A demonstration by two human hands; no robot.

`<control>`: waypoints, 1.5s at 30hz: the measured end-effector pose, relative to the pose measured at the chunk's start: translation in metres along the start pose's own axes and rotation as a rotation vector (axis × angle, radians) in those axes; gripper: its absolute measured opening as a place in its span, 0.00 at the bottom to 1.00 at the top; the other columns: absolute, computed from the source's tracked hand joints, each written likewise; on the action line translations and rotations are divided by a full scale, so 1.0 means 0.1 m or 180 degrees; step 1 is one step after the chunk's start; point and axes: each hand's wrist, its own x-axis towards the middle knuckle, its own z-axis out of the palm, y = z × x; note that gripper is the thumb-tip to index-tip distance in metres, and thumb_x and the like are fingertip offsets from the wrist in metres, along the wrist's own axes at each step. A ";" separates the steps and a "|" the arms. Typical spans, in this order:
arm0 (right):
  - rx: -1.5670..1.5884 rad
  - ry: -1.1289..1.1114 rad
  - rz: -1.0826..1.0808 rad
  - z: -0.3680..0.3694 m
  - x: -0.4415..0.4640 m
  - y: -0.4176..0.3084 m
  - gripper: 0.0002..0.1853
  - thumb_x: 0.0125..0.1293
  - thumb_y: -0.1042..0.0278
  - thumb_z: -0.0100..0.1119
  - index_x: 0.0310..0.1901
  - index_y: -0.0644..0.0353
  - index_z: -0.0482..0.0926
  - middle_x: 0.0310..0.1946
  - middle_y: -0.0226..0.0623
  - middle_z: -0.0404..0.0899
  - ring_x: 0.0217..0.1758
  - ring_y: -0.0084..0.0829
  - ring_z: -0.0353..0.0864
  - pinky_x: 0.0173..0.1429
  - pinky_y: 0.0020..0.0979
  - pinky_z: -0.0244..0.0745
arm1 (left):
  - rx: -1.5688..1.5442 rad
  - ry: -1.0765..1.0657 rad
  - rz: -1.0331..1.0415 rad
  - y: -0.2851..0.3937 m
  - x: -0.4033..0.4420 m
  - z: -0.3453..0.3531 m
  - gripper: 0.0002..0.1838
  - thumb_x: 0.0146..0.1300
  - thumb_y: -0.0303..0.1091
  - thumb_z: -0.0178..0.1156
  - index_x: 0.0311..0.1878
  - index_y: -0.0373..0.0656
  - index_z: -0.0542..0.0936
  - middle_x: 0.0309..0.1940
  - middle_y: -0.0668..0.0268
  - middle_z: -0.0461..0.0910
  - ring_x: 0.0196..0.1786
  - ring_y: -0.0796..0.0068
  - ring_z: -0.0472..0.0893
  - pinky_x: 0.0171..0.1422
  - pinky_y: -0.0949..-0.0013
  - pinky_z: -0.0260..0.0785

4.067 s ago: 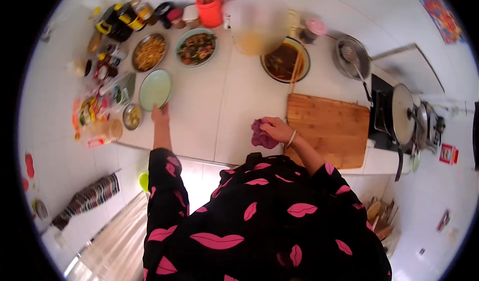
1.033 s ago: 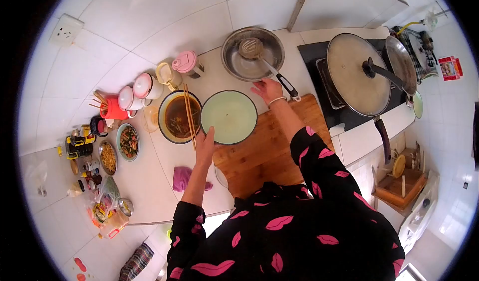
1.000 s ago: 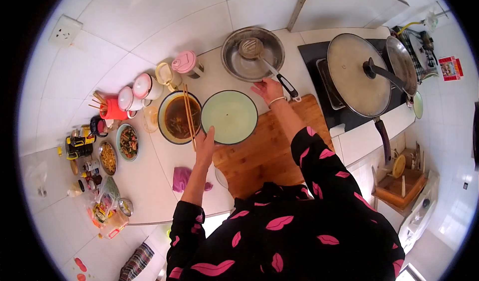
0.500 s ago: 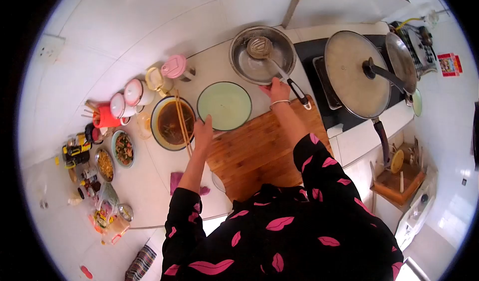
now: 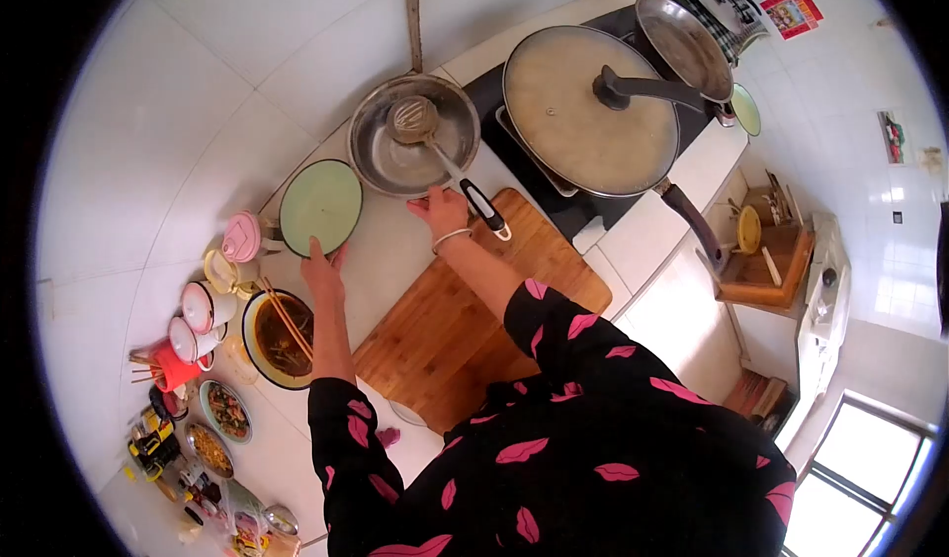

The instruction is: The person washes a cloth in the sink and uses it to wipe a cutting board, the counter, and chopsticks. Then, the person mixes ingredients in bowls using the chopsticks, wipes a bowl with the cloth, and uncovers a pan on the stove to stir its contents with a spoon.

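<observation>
My left hand [image 5: 324, 268] grips the near rim of a pale green enamel plate [image 5: 321, 207] with a dark edge, thumb on top. The plate is close to the wall, left of a steel bowl [image 5: 381, 152]. A slotted ladle [image 5: 413, 120] lies in that bowl, its black handle over the rim. At the bowl's near edge is my right hand [image 5: 441, 211], fingers bent against or beside the rim; what they hold, if anything, is hidden. Below it lies a wooden cutting board [image 5: 474, 330]. A bowl of dark broth [image 5: 277, 340] with chopsticks across it stands left of my left forearm.
A lidded pan [image 5: 583, 112] sits on the black stove, its handle pointing toward me. Behind it is another pan [image 5: 682, 48]. Pink-lidded pots [image 5: 203, 305], a pink-lidded jar [image 5: 241, 237], two filled dishes [image 5: 225, 411] and bottles line the left. A purple cloth [image 5: 388, 436] lies near the counter edge.
The view has turned toward the stove. My left hand has carried the green plate from beside the broth bowl back toward the wall, left of the steel bowl. The purple cloth was let go earlier.
</observation>
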 end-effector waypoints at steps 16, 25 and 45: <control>-0.0932 -0.0964 0.0228 -0.51 -0.56 0.09 0.23 0.68 0.73 0.45 0.63 0.67 0.59 0.53 0.43 0.69 0.46 0.32 0.77 0.47 0.29 0.79 | -0.0615 -0.0538 0.0073 -0.50 -0.29 -0.09 0.20 0.66 0.34 0.52 0.54 0.27 0.66 0.48 0.55 0.73 0.52 0.62 0.74 0.61 0.63 0.69; -0.1884 -0.1337 0.0072 -1.50 -1.37 -0.30 0.19 0.69 0.74 0.43 0.61 0.64 0.63 0.53 0.41 0.72 0.47 0.27 0.77 0.47 0.26 0.78 | 0.2726 -0.1319 0.1349 -1.14 -1.46 -0.28 0.13 0.61 0.31 0.57 0.48 0.36 0.72 0.33 0.60 0.78 0.33 0.70 0.78 0.37 0.69 0.72; -0.2668 -0.0997 -0.0928 -2.69 -2.19 -1.10 0.17 0.67 0.70 0.46 0.55 0.66 0.70 0.41 0.39 0.81 0.35 0.24 0.81 0.40 0.25 0.76 | 0.5112 -0.2004 0.1979 -1.55 -1.84 0.13 0.42 0.40 0.46 0.73 0.54 0.30 0.64 0.49 0.44 0.70 0.52 0.48 0.71 0.57 0.56 0.64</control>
